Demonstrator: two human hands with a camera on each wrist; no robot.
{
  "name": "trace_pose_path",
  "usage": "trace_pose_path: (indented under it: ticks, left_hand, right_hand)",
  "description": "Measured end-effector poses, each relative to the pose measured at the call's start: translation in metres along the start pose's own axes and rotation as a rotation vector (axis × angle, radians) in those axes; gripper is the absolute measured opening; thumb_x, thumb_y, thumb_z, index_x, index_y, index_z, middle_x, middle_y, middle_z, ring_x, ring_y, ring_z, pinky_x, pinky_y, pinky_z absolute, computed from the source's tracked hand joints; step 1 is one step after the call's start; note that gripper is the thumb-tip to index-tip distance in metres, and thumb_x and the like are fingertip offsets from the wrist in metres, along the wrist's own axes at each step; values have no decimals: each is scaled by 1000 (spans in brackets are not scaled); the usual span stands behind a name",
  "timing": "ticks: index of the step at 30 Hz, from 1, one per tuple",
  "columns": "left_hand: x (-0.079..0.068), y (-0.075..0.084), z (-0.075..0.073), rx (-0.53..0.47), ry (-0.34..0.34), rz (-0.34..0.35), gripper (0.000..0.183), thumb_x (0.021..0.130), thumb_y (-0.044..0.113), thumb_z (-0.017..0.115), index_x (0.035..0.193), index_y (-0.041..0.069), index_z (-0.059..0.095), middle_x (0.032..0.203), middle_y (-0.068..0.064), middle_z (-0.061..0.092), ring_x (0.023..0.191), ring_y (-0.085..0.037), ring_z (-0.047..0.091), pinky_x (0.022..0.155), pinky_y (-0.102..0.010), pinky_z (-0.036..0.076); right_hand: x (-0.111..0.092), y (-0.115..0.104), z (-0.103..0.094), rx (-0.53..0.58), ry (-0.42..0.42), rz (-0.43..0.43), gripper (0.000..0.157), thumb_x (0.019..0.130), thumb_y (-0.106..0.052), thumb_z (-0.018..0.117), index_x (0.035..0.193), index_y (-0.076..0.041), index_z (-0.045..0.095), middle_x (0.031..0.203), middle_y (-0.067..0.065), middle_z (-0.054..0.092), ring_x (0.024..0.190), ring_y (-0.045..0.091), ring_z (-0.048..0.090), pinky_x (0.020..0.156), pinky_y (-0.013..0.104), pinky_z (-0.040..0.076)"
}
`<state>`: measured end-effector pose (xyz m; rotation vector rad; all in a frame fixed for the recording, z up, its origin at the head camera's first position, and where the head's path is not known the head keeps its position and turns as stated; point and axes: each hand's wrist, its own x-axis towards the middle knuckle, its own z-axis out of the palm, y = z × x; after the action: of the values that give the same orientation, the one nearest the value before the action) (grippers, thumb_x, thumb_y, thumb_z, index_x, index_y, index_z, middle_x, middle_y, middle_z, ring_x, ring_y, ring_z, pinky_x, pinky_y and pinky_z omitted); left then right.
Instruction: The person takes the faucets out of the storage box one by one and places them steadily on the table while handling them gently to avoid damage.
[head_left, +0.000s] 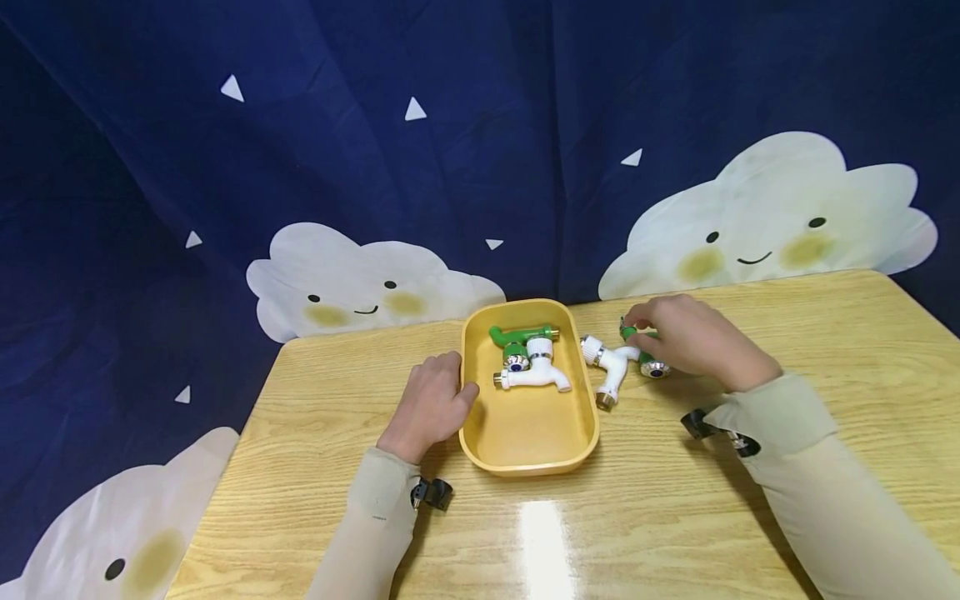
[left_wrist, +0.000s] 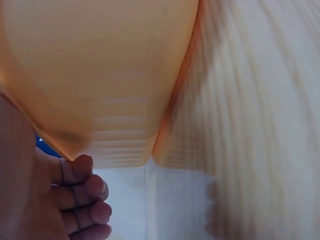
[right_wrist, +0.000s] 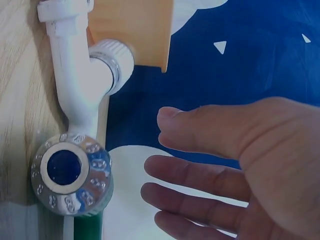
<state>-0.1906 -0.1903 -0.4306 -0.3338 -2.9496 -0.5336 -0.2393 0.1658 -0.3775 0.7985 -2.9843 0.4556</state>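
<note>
A yellow plastic basin [head_left: 525, 437] stands on the wooden table. My left hand [head_left: 429, 406] holds its left rim, thumb over the edge and fingers along the outer wall. Inside the basin lie a green faucet [head_left: 516, 354] and a white faucet [head_left: 536, 377], touching. On the table to its right is another white faucet [head_left: 615, 365]. Beside that one lies a second green faucet [head_left: 655, 367], partly hidden by my right hand [head_left: 693, 337]. In the right wrist view, thumb and fingers are apart beside the green faucet's round knob [right_wrist: 72, 172], with nothing held.
A dark blue curtain [head_left: 465, 167] with white clouds and triangles hangs behind the table [head_left: 645, 500]. Each wrist wears a small black camera. Light reflects off the table in front of the basin.
</note>
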Motion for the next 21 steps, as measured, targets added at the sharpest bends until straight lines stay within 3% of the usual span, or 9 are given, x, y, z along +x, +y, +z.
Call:
trace_pose_path:
  ticks: [12, 21]
  left_hand:
    - [-2, 2, -3, 32, -16, 4, 16, 94, 26, 57, 93, 10, 57, 84, -6, 56, 84, -26, 52, 83, -42, 43]
    - [-1, 2, -2, 49, -13, 2, 16, 95, 26, 57, 95, 10, 58, 85, -5, 55, 86, -26, 52, 85, -41, 43]
  right_hand:
    - [-1, -8, 0, -28, 18, -4, 25, 95, -21, 72, 116, -8, 75, 113, 11, 78, 102, 29, 73, 89, 52, 56]
    - [-1, -16, 0, -38, 33, -19, 26, 95, -23, 73, 116, -8, 75, 109, 9, 78, 99, 27, 73, 87, 50, 57]
